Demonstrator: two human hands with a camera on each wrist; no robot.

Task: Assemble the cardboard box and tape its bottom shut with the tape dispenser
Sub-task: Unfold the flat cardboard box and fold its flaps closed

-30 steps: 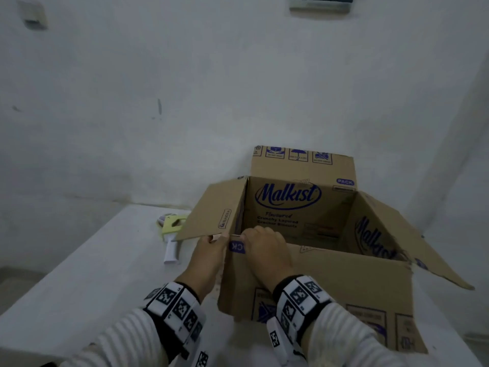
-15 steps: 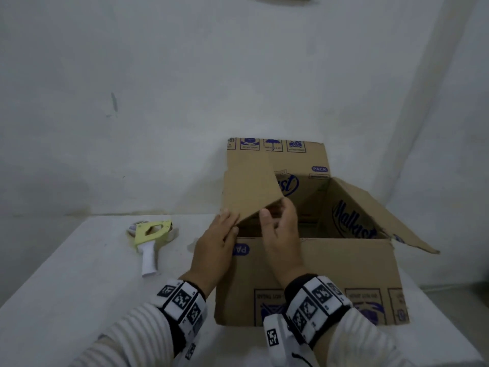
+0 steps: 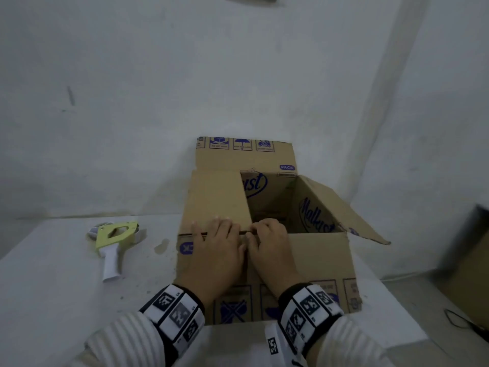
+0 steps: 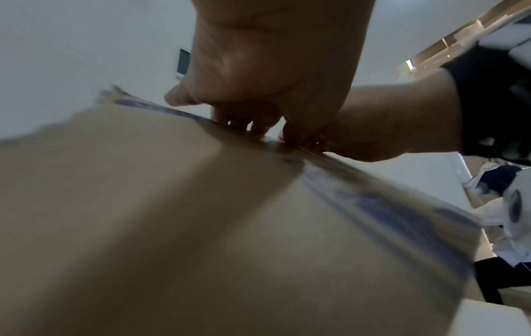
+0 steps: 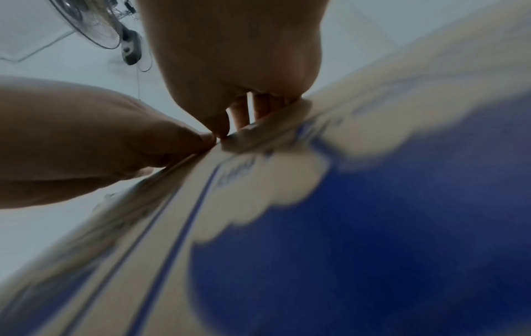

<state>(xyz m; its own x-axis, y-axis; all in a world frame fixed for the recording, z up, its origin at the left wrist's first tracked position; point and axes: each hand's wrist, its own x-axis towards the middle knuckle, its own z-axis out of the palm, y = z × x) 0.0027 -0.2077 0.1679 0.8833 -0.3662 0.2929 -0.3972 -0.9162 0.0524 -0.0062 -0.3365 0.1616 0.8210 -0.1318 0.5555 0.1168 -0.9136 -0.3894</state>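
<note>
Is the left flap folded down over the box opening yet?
Yes: the left flap lies flat over the cardboard box opening, under the left hand.

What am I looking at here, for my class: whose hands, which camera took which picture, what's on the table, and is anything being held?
No machine: a person wearing cameras. The head view looks down at both hands; each wrist view looks along one hand, close and blurry. On the white table stand a cardboard box and, beside it and untouched, a yellow tape dispenser. One side flap is folded in over the box. The left hand rests across that flap's near edge; the right hand curls its fingers over the box's front rim.
</note>
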